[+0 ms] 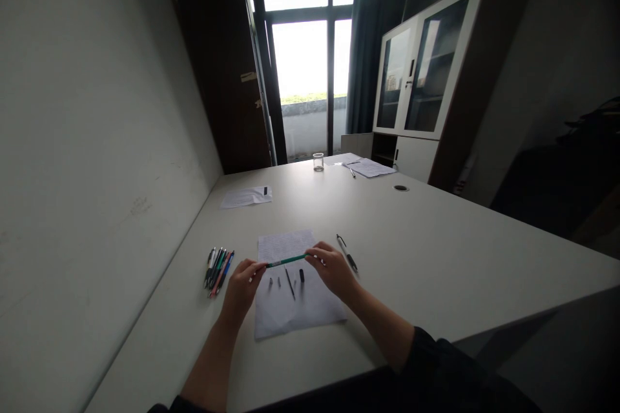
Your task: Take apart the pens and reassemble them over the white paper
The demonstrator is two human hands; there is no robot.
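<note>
While the left hand (242, 284) pinched one end of a slim green stick (289, 261) between thumb and fingertips, the right hand (334, 269) had the other end in much the same kind of grip. So yeah, both hands were grasping the same thing, and it sat stretched out between them, pretty much level, just over a sheet of paper (301, 322) on the white table (416, 251). Couldn't tell for sure if it was a pen barrel or something else, but it had a pale printed patch nearer the left hand. Just below it on the sheet lay a thin dark rod (290, 284), set at a slant, with a stubby black cylinder (301, 275) to its right and a couple of tiny pieces (279, 282) to its left, too small to make out. Off to the right of the paper, near the right hand, was a white-and-black pen (347, 253). Over on the left, a bunch of pens (219, 271) lay side by side, and a clear glass jar (318, 163) stood upright near the far edge.
</note>
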